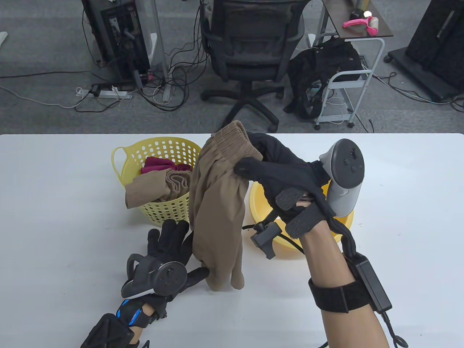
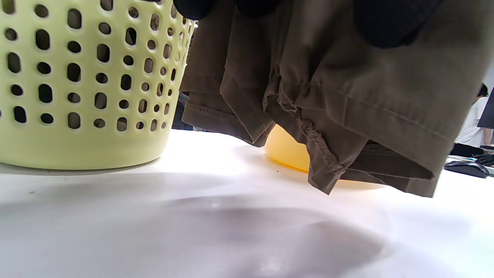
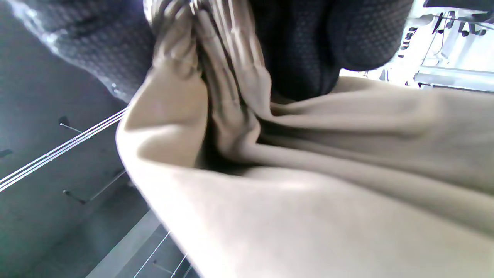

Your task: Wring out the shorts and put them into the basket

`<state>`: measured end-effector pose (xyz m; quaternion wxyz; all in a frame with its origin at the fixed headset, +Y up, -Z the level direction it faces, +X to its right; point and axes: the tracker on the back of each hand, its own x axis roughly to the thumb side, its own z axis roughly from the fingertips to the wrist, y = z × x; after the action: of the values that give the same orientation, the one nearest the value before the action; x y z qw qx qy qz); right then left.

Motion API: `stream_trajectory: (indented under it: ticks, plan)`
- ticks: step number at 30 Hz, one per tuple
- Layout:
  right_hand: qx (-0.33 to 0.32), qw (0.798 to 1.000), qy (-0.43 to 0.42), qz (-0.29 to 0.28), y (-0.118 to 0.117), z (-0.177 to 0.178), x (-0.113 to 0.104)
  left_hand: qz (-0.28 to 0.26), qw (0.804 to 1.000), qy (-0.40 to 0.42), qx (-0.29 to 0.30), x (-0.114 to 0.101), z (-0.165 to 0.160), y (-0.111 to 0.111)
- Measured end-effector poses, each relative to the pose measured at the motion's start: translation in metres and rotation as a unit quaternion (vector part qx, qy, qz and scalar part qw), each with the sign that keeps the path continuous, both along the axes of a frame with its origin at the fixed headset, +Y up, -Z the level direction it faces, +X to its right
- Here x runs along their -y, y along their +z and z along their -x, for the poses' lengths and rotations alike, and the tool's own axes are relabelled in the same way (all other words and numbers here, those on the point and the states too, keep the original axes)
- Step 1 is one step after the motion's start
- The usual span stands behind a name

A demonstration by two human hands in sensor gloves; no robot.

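Brown shorts (image 1: 217,217) hang upright over the white table, their hems just above it. My right hand (image 1: 255,154) grips the gathered elastic waistband up high, thumb in front; the right wrist view is filled with that bunched fabric (image 3: 328,193). My left hand (image 1: 181,246) is low beside the legs of the shorts, fingers (image 1: 170,232) straight along their left edge and thumb touching the hem. In the left wrist view the hems (image 2: 347,96) dangle past my fingertips (image 2: 386,23). The yellow perforated basket (image 1: 159,141) (image 2: 77,77) stands just left of the shorts.
A tan garment (image 1: 152,188) and a maroon one (image 1: 159,165) lie in the basket. A yellow basin (image 1: 259,203) (image 2: 287,152) sits under my right wrist. Beyond the table's far edge are an office chair (image 1: 250,54) and a metal cart (image 1: 344,79).
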<state>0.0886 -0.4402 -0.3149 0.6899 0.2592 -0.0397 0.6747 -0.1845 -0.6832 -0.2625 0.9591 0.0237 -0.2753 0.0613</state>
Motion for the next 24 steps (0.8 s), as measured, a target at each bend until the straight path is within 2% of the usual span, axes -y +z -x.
stream_trajectory:
  ticks: [16, 19, 24]
  plan:
    - [-0.005, 1.000, -0.006, 0.011, -0.002, -0.016, 0.004, 0.017, 0.996, 0.084, 0.006, 0.004, -0.008, -0.003]
    - [-0.019, 1.000, -0.007, 0.015, 0.001, -0.014, 0.005, 0.034, 0.993, 0.112, 0.015, 0.007, -0.010, -0.007]
    - [-0.045, 0.999, -0.017, 0.017, 0.004, -0.005, 0.006, 0.098, 0.977, 0.184, 0.050, 0.012, -0.013, -0.010]
